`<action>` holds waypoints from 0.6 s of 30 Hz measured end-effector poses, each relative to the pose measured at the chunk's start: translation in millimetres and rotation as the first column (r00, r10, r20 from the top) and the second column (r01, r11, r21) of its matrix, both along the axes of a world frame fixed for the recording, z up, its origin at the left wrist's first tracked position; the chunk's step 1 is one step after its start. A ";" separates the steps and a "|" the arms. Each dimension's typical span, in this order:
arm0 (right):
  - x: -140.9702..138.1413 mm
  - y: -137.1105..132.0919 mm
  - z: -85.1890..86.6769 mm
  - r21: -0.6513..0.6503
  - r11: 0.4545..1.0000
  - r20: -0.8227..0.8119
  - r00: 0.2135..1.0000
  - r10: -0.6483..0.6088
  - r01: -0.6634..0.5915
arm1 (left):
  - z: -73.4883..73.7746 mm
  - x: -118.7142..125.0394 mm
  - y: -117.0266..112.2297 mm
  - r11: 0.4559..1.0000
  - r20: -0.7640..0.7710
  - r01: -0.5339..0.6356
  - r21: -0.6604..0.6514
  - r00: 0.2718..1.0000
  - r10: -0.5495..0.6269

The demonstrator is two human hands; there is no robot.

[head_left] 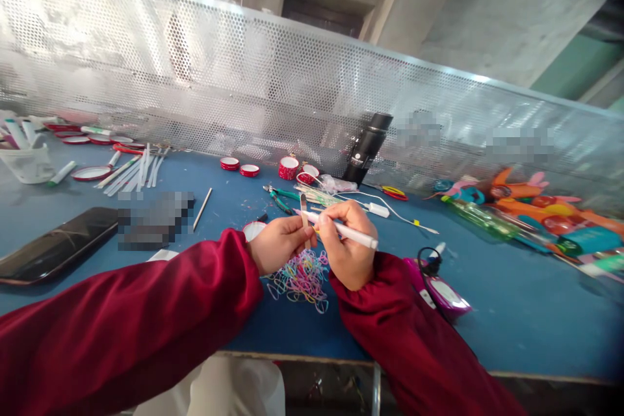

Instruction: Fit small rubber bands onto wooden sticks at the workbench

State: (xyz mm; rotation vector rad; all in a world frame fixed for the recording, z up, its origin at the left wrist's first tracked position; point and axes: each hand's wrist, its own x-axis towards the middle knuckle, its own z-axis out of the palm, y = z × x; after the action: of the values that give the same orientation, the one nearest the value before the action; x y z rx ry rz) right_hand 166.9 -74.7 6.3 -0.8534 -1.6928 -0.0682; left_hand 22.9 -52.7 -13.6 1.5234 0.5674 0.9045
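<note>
My left hand is closed, pinching a small flat wooden stick that stands upright between the fingertips. In my right hand is a white marker pen, its tip pointing left at the stick; whether it touches I cannot tell. Below both hands lies a tangled pile of coloured rubber bands. A round white-topped lid shows partly behind my left hand. Just beyond the hands rest green-handled pliers and a black pen cap.
On the blue table stand a black cylinder, red tape rolls and a cup of markers. A phone and white glue sticks lie left. Orange balloons and a purple device lie right.
</note>
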 end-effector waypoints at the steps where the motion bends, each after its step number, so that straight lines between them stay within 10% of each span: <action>1: 0.1 0.1 -0.1 0.001 1.000 0.002 1.000 -0.001 0.001 | -0.1 0.1 0.1 1.000 -0.001 -0.001 0.004 1.000 0.001; 18: 1.0 1.8 -0.4 0.024 0.999 0.000 0.999 -0.035 0.035 | -0.4 -1.5 -0.1 0.998 -0.087 -0.024 0.051 0.996 0.029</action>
State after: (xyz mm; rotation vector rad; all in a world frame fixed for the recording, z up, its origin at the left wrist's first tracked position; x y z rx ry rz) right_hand 167.9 -72.9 5.9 -0.8656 -1.6746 -0.1122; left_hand 21.4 -52.8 -13.9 1.6106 0.6337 0.8809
